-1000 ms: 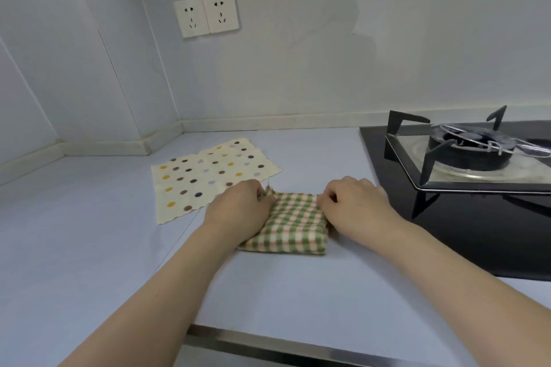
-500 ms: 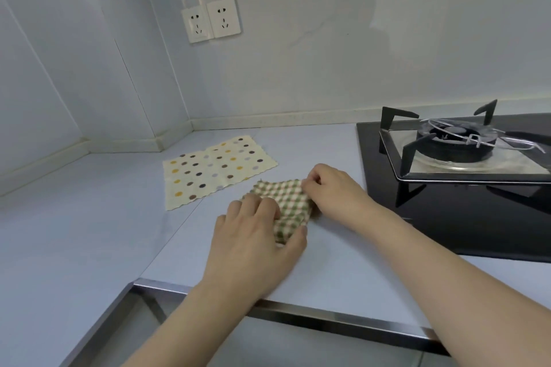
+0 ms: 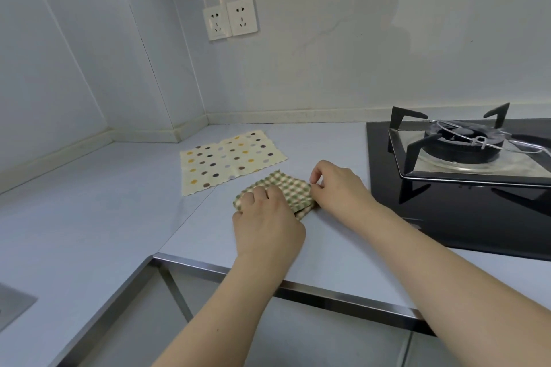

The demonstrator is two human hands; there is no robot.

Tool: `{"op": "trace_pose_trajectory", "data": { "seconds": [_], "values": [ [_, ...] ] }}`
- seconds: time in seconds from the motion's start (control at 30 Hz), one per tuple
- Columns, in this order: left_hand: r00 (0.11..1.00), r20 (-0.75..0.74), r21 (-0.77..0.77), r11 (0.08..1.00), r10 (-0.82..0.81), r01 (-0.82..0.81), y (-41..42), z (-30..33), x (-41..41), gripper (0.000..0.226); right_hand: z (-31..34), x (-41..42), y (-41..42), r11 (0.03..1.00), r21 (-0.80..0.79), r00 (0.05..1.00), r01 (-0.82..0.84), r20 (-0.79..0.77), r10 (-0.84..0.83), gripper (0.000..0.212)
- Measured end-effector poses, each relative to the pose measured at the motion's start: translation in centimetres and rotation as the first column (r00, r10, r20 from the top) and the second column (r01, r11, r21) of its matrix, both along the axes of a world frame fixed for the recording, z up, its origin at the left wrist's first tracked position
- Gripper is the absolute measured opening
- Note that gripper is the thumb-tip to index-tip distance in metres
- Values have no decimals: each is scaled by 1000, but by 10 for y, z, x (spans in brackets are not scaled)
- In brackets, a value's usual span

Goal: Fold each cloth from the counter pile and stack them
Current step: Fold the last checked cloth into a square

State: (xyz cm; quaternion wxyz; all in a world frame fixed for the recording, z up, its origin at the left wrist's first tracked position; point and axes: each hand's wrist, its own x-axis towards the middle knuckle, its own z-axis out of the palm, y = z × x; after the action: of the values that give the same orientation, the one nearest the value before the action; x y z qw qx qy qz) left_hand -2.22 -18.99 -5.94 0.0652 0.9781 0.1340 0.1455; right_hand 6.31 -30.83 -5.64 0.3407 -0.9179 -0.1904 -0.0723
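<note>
A small green-checked cloth, already folded into a compact bundle, lies on the pale worktop a little way back from its metal-trimmed front edge. The left hand rests on the near left part of the cloth with its fingers curled down over the fabric, pressing it against the surface; whether they actually pinch a layer cannot be told from this angle. The right hand is at the cloth's right edge, thumb and forefinger drawn together in a narrow pinch on the fabric there, the other fingers curled beside them. Just behind and to the left of the checked cloth, a cream cloth with coloured polka dots lies spread flat and unfolded on the worktop, its near corner close to the checked one but not clearly touching it. To the right, a black glass hob with a gas burner and pan supports is set into the worktop. Two white wall sockets sit side by side on the wall above the corner.
</note>
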Motion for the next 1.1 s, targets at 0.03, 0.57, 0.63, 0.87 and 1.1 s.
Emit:
{"op": "trace_pose_trajectory", "data": {
  "seconds": [0.03,0.57,0.63,0.87,1.1],
  "values": [
    [1000,-8,-22,1000,1,-1,0,0,0,42,0,-1,0,1000,-3,1000,-9,-1,9,11],
    [950,-243,-409,909,-195,82,30,15,-4,80,0,1,0,987,-161,999,20,34,-14,23],
    [990,-65,-484,872,-122,76,47,11,-6,58,0,2,1,968,-227,982,102,177,-62,26],
    [997,80,-588,808,21,30,64,6,13,42,-10,-17,16,872,-427,960,-242,24,278,53],
    [1000,5,-894,448,-24,16,80,22,23,20,-3,-20,12,795,-505,942,-336,-191,276,98]
  ]
}}
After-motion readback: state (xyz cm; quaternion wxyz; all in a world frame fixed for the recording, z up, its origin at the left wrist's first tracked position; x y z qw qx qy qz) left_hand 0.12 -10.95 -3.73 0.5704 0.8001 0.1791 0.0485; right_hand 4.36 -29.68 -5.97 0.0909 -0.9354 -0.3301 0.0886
